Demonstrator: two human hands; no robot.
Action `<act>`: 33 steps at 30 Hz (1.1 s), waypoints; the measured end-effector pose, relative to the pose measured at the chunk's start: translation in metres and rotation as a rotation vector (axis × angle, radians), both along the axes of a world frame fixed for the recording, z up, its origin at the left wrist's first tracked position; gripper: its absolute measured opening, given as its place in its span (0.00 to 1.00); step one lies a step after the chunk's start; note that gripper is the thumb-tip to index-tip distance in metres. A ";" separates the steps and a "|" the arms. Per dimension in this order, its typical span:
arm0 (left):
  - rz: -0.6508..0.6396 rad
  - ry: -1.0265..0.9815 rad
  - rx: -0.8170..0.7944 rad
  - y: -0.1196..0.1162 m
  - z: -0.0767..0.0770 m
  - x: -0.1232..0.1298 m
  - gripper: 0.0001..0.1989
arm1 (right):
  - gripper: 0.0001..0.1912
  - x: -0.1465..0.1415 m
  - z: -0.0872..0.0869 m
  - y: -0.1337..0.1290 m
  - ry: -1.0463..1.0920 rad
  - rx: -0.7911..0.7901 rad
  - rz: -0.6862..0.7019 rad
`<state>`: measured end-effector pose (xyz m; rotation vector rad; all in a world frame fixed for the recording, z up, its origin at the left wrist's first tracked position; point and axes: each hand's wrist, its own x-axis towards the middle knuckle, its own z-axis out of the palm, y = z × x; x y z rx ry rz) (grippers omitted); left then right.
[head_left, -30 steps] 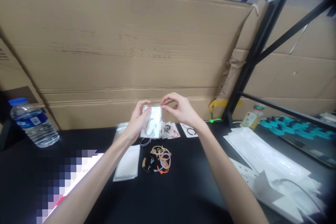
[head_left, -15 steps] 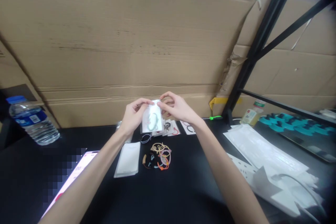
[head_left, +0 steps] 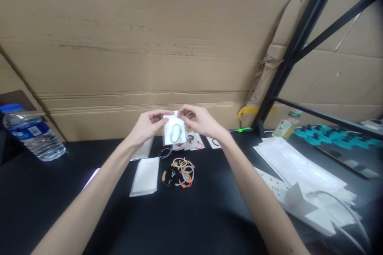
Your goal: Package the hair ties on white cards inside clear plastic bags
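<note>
A small clear bag [head_left: 167, 138] holding a white card and a pale green hair tie [head_left: 176, 133] is raised above the table. My left hand [head_left: 147, 128] pinches its upper left edge between thumb and fingers. At the top right corner, my right hand [head_left: 200, 121] grips the same bag with curled fingers. Behind and below it lie several carded hair ties [head_left: 196, 142], partly covered. A loose grey hair tie [head_left: 165, 152] rests just under the bag. Nearer to me is a pile of colourful hair ties [head_left: 182, 173], with a stack of white cards [head_left: 145, 177] left of it.
Clear bags [head_left: 143, 150] lie partly behind my left wrist. A water bottle [head_left: 32, 132] stands at the left, above a phone mostly hidden by my forearm. White packets [head_left: 299, 167] and a power strip [head_left: 273, 183] are at the right. A cardboard wall [head_left: 143, 55] closes the back.
Both hands still hold the bag, which now sits a little more upright, my left fingers shifted along its top. The view has tilted slightly, and my left forearm covers more of the phone.
</note>
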<state>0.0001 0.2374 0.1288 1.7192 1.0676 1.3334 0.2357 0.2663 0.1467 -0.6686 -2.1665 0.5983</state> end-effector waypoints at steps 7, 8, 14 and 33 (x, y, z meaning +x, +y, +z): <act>0.057 -0.034 -0.125 0.011 -0.012 -0.004 0.19 | 0.16 -0.003 -0.020 0.016 -0.048 -0.191 -0.058; 0.058 -0.009 -0.150 0.014 -0.015 -0.005 0.21 | 0.15 -0.001 -0.024 0.020 -0.065 -0.196 -0.085; 0.281 0.588 -0.180 0.028 -0.029 -0.028 0.17 | 0.16 0.009 -0.054 0.049 -0.229 -0.236 -0.316; 0.509 1.266 -0.570 0.024 -0.029 -0.076 0.36 | 0.22 0.003 -0.062 0.044 -0.651 -0.159 -0.548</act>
